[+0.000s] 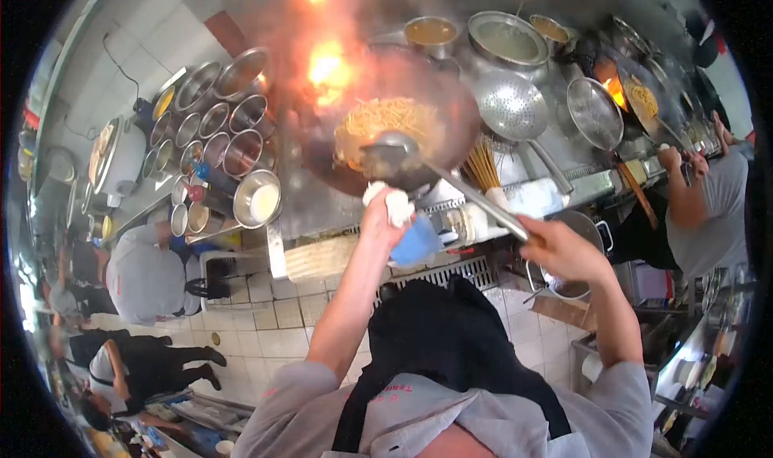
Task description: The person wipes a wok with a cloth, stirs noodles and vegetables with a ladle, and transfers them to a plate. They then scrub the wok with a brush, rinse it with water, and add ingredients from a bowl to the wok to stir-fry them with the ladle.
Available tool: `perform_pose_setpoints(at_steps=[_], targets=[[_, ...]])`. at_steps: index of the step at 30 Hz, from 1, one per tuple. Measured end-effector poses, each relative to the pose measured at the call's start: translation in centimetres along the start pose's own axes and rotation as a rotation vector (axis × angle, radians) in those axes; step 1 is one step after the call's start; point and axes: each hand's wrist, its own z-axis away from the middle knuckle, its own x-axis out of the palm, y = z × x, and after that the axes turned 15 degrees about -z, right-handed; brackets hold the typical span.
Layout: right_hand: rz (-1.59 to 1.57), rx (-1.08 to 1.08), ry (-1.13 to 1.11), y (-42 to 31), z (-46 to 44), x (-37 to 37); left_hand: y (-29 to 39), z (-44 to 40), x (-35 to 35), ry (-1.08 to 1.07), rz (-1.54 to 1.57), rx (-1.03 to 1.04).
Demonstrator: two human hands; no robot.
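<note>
Head view: the ladle [475, 199] is clamped in the right grip [568, 250]; a white cloth [396, 207] is clasped in the left grip [377, 221] by the wok [463, 128]. Noodles [390, 118] inside are seemingly browned already, not yet taken out; flames [327, 68] are seen beyond.

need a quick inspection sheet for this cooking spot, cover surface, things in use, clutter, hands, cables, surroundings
Surface: steel stovetop, shiny in places
Things in use: wok holding noodle-like food; ladle dips into it; flames at the wok's far left
Clutter: metal pots crowd the left; a strainer and a bundle of thin sticks to the wok's right
Left hand: closed on a white cloth at the wok's near edge; whether it also grips the wok is hidden
Right hand: closed around the ladle
Cables: thin dark cord along the tiled wall, upper left
Surroundings: another person at right, near a second flame; more people at left; tiled floor
</note>
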Motion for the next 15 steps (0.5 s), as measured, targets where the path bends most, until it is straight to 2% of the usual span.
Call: perform_pose_setpoints(at_steps=[1, 2, 4, 6, 7, 10, 11, 12, 14, 15], targets=[[0.075, -0.128, 0.053, 2.1, -1.8, 0.7, -0.8, -2.5, -1.5, -0.076, 0.005, 0.054], [0.112, -0.134, 0.104, 3.6, -3.1, 1.8, -1.2, -4.1, -2.4, -0.157, 0.010, 0.115], [0.197, -0.163, 0.223, 4.4, -5.3, 3.0, -3.3, -1.3, -1.8, -0.020, -0.036, 0.110], [0.232, -0.134, 0.209, 3.5, -4.9, 3.5, -6.4, 0.6, -3.4, -0.011, -0.003, 0.074], [0.251, -0.200, 0.186, 4.1, -4.7, 3.2, -6.4, 2.3, -3.1, 0.003, -0.018, 0.042], [0.080, -0.116, 0.026, 0.5, -3.7, 0.9, -3.7, 4.4, -1.8, 0.011, -0.055, 0.023], [-0.039, 0.171, -0.037, -2.9, -3.6, 0.3, -2.0, 3.4, -2.1, -0.125, 0.092, -0.010], [-0.045, 0.192, -0.049, -2.7, -4.4, 0.1, -0.3, 2.7, -0.2, 0.044, 0.072, -0.034], [0.128, -0.058, 0.030, 0.4, -6.9, 0.4, -0.2, -0.8, -0.8, -0.035, 0.022, 0.052], [0.193, -0.072, 0.096, 1.3, -7.4, 1.3, -1.2, -0.9, -1.2, -0.052, 0.038, 0.094]])
